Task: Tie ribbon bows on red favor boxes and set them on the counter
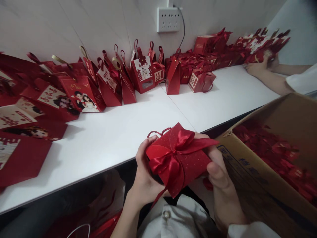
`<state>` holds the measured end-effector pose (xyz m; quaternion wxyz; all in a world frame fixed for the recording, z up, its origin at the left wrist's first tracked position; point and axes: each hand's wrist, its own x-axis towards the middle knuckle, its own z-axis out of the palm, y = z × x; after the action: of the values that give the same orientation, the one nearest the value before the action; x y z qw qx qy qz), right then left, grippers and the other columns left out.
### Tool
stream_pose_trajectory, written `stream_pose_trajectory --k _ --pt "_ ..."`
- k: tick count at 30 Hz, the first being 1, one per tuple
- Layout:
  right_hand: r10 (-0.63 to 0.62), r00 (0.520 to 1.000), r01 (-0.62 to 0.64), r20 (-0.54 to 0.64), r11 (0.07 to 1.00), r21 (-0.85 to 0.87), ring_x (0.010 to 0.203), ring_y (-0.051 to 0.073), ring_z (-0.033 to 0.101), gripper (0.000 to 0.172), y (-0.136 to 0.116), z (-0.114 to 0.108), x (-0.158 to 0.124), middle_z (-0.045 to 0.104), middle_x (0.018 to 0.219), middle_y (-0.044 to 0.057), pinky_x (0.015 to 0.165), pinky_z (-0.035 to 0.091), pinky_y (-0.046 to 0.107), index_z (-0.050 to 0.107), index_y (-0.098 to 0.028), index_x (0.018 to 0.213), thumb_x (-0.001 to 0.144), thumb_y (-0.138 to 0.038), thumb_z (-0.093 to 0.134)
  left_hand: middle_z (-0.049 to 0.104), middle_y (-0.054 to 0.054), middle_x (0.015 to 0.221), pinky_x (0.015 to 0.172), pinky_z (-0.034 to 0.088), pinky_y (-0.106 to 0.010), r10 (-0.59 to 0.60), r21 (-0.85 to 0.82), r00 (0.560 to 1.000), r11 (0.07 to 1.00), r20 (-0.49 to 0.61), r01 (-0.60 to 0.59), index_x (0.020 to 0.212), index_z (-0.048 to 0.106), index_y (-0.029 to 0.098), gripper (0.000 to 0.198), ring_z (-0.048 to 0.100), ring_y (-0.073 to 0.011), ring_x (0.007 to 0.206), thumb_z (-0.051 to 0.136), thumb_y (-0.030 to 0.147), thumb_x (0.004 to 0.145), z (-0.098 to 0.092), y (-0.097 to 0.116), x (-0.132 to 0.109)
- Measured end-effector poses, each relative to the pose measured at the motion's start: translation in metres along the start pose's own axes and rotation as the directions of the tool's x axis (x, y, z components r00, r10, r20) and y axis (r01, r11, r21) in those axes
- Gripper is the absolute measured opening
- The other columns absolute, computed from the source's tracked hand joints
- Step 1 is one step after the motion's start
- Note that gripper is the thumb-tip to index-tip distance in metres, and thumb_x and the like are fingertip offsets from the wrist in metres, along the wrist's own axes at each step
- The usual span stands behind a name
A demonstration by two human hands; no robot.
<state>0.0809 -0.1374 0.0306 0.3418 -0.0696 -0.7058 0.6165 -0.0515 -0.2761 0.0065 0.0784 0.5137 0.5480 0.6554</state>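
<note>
A red gift box (190, 165) with a satin bow on top is held between both my hands, in front of the table's near edge. My left hand (145, 175) wraps round its left side, fingers at the back corner and thumb below. My right hand (220, 175) grips the right side, with some fingers hidden behind the box. A twisted red cord loop (159, 132) sticks out at the box's far left corner. One ribbon tail hangs down toward my lap, and another points right over my right hand.
Red wedding favour boxes (143, 74) with ribbon handles line the white table (99, 138) along the wall. At right stands an open cardboard box (237, 165) holding many red items. Another person's hands (262, 64) touch boxes at the far right. A socket panel (169, 20) is on the wall.
</note>
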Motion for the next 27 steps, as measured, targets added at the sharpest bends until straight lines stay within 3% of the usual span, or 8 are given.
stream_pose_trajectory --k 3,13,19,21,24,27 --pt "-0.061 0.996 0.062 0.058 0.998 -0.013 0.126 0.034 0.042 0.054 0.000 -0.001 0.000 0.046 0.133 0.012 0.103 0.037 0.049 0.046 -0.024 0.130 0.086 -0.055 0.047 0.033 -0.012 0.144 0.113 0.032 -0.042 0.003 0.002 1.000 1.000 -0.002 -0.003 0.144 0.015 0.028 0.111 0.035 -0.0286 0.134 0.084 0.031 0.057 0.000 0.000 0.000" --pt "-0.047 0.998 0.047 0.043 0.999 -0.006 0.115 0.032 0.052 0.054 -0.002 -0.003 0.000 0.051 0.127 0.013 0.102 0.038 0.050 0.047 -0.022 0.130 0.085 -0.053 0.049 0.031 -0.013 0.144 0.111 0.035 -0.045 0.013 0.034 1.000 0.999 0.007 -0.014 0.144 0.015 0.028 0.111 0.041 -0.0299 0.130 0.084 0.032 0.057 0.000 0.001 -0.001" --pt "-0.046 0.999 0.045 -0.006 0.996 -0.079 0.121 0.031 0.047 0.052 0.001 -0.005 0.000 0.049 0.132 0.011 0.103 0.037 0.048 0.050 -0.022 0.128 0.085 -0.051 0.051 0.032 -0.012 0.144 0.111 0.034 -0.047 0.064 0.084 0.997 0.994 0.032 -0.066 0.141 0.020 0.030 0.107 0.034 -0.0308 0.134 0.085 0.031 0.056 -0.008 -0.003 0.008" --pt "-0.046 0.999 0.046 0.003 0.984 -0.171 0.122 0.029 0.047 0.045 0.006 -0.003 0.003 0.051 0.131 0.011 0.103 0.037 0.045 0.051 -0.022 0.127 0.087 -0.043 0.052 0.026 -0.013 0.147 0.111 0.031 -0.051 0.020 0.130 0.994 0.991 0.112 -0.034 0.142 0.016 0.031 0.112 0.029 -0.0324 0.136 0.086 0.029 0.055 -0.019 -0.009 0.016" --pt "0.037 0.998 -0.018 0.054 0.949 -0.316 0.108 0.026 0.057 0.035 0.017 0.002 0.009 0.061 0.117 0.011 0.096 0.043 0.043 0.056 -0.020 0.121 0.088 -0.032 0.052 0.025 -0.014 0.147 0.111 0.030 -0.051 -0.164 0.193 0.961 0.974 0.222 0.122 0.143 0.015 0.030 0.113 0.028 -0.0341 0.136 0.086 0.030 0.054 -0.037 -0.017 0.033" --pt "0.122 0.992 -0.103 0.037 0.938 -0.330 0.097 0.024 0.062 0.032 0.026 0.006 0.009 0.065 0.107 0.011 0.089 0.047 0.041 0.058 -0.019 0.116 0.088 -0.032 0.055 0.028 -0.014 0.146 0.109 0.035 -0.047 -0.242 0.136 0.926 0.968 0.288 0.211 0.143 0.017 0.030 0.109 0.034 -0.0328 0.133 0.084 0.028 0.057 -0.049 -0.023 0.044"
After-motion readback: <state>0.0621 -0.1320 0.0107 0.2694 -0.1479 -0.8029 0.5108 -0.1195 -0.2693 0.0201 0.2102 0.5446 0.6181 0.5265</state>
